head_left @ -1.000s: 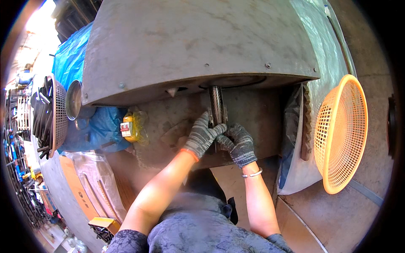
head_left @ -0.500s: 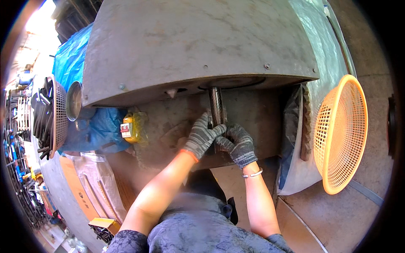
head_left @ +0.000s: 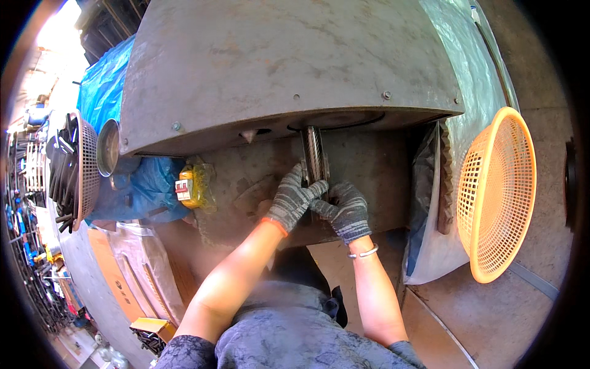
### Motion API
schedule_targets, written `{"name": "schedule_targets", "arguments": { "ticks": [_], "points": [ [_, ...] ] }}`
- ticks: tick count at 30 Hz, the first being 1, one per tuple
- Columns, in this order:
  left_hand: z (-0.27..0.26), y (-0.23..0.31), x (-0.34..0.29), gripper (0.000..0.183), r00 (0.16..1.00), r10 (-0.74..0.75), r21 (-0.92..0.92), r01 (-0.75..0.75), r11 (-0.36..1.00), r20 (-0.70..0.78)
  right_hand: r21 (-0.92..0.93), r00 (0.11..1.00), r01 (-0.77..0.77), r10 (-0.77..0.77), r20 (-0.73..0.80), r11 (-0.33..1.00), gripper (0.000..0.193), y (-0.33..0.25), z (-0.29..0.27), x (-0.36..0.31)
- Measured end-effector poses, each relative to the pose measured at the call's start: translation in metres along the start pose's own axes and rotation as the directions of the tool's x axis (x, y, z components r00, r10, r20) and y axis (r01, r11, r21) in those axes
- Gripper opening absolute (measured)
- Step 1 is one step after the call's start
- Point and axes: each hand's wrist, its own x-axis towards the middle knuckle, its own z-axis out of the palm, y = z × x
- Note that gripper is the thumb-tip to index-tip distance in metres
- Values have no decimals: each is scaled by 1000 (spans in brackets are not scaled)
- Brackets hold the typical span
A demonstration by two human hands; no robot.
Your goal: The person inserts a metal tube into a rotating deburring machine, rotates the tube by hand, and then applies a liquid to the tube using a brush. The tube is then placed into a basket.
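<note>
A shiny dark metal bar [head_left: 314,152] juts toward me from under the curved edge of a big grey sheet-metal cover [head_left: 295,55]. Around the bar's near end sits my left hand [head_left: 292,202], in a grey knitted glove with an orange cuff; its thumb lies across the bar. My right hand [head_left: 346,213], gloved the same way, is curled against the bar's right side, thumb reaching toward the left thumb. What lies inside the right hand's fingers is hidden. A bracelet [head_left: 367,252] circles my right wrist.
An orange plastic basket [head_left: 498,197] stands at the right. On the left are a switch [head_left: 184,189] in yellow wrapping, a metal bowl [head_left: 108,147], and a basket [head_left: 88,172] of dark rods. A small box [head_left: 161,328] of dark pieces sits at lower left.
My right hand and wrist have shifted slightly to the left and up. My left hand keeps almost the same place on the bar.
</note>
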Motion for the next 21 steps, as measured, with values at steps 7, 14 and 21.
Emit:
{"name": "schedule_targets", "arguments": {
  "ticks": [7,14,21],
  "points": [
    [0,15,-5,49,996,-90,28,90,996,2,-60,997,-73,70,-42,996,56,4,4,-2],
    [-5,0,-14,60,990,61,97,-49,994,-126,-449,897,194,-343,-279,872,60,-15,19,-17],
    [-3,12,-21,55,993,4,156,15,988,-120,-552,906,143,-333,-261,821,35,-9,28,-26]
  ]
}}
